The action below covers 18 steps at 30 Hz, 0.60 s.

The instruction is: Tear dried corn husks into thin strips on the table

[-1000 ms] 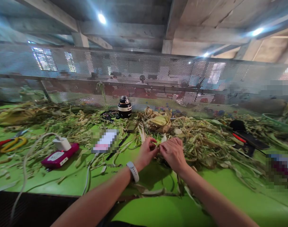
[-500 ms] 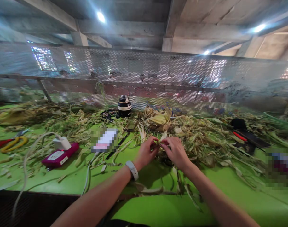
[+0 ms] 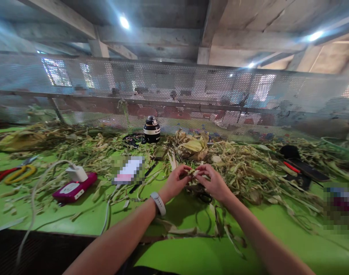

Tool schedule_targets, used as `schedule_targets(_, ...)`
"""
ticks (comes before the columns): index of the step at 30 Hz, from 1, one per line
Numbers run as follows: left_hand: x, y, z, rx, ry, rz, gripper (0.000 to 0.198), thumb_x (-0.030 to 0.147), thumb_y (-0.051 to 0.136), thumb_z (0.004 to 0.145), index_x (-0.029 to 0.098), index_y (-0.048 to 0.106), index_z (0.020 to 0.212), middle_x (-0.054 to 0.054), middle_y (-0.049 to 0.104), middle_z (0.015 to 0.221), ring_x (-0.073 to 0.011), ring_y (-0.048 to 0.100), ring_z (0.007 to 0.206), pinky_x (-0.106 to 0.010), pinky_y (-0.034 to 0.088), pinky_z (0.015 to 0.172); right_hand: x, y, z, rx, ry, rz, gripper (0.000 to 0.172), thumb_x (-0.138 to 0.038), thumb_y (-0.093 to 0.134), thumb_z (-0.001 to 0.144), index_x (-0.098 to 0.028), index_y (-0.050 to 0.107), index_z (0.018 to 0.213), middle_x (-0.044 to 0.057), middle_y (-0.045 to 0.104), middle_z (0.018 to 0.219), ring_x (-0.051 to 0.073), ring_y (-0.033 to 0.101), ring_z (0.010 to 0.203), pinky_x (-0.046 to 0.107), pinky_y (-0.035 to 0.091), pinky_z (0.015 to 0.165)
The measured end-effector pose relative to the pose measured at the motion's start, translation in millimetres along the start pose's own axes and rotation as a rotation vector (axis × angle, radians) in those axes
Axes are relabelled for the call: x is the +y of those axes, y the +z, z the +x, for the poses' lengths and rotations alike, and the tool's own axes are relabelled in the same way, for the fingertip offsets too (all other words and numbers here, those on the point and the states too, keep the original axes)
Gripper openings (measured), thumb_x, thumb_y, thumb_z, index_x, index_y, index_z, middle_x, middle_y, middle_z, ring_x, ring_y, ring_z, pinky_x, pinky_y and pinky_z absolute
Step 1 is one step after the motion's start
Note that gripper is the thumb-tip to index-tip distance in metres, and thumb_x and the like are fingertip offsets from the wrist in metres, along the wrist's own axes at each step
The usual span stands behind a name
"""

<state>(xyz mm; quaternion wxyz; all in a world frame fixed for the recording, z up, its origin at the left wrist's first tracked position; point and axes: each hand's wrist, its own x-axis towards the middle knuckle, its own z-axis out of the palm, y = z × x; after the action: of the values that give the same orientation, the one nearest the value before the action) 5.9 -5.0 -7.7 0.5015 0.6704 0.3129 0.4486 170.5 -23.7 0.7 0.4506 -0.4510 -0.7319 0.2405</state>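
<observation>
My right hand [image 3: 215, 183] has rolled outward, baring a pale leaf scrap [image 3: 195, 173] pinched by it and my left hand [image 3: 176, 182], so both share the work, six o'clock from the yellow husk [image 3: 193, 145].

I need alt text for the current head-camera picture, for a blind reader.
A person's left hand and right hand hold a small pale piece at their fingertips, above a green table strewn with dry plant strips. Behind stands a dark bottle before a perforated screen; to the left lies a magenta box with a white plug.
</observation>
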Motion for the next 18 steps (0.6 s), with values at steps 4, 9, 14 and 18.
schedule_targets(4, 3, -0.2, 0, 0.028, -0.006, -0.026, 0.025, 0.032, 0.062, 0.071, 0.017, 0.052, 0.089, 0.002, 0.055, 0.066, -0.0105, 0.051, 0.06, -0.022, 0.04, 0.057, -1, -2, -1, 0.081, -0.029, -0.06, 0.014, -0.022, 0.054, 0.077, -0.018, 0.051, 0.089, 0.005, 0.063, 0.085, 0.017, 0.062, 0.082, 0.032, 0.048, 0.074)
schedule_targets(9, 4, 2.8, -2, 0.023, 0.002, 0.008, 0.024, 0.028, 0.062, 0.071, 0.018, 0.054, 0.091, 0.004, 0.052, 0.061, -0.0106, 0.049, 0.058, -0.022, 0.039, 0.057, -6, 0, -4, 0.121, 0.005, -0.06, 0.017, -0.021, 0.055, 0.075, -0.019, 0.05, 0.091, 0.002, 0.063, 0.08, 0.017, 0.061, 0.078, 0.032, 0.048, 0.074)
schedule_targets(14, -1, 3.9, -3, 0.002, 0.032, 0.101, 0.02, 0.023, 0.059, 0.071, 0.017, 0.056, 0.091, 0.002, 0.053, 0.064, -0.0119, 0.049, 0.061, -0.023, 0.039, 0.059, -6, 8, -6, 0.151, 0.059, -0.03, 0.022, -0.018, 0.056, 0.073, -0.02, 0.049, 0.093, 0.0, 0.062, 0.073, 0.016, 0.061, 0.071, 0.031, 0.048, 0.07)
schedule_targets(18, -2, 1.1, -2, -0.035, 0.06, 0.173, 0.021, 0.02, 0.057, 0.072, 0.018, 0.058, 0.092, 0.0, 0.057, 0.07, -0.0132, 0.052, 0.065, -0.024, 0.041, 0.063, 1, 11, -4, 0.206, 0.072, 0.044, 0.031, -0.018, 0.061, 0.065, -0.02, 0.048, 0.093, 0.001, 0.06, 0.082, 0.014, 0.06, 0.066, 0.028, 0.049, 0.064)
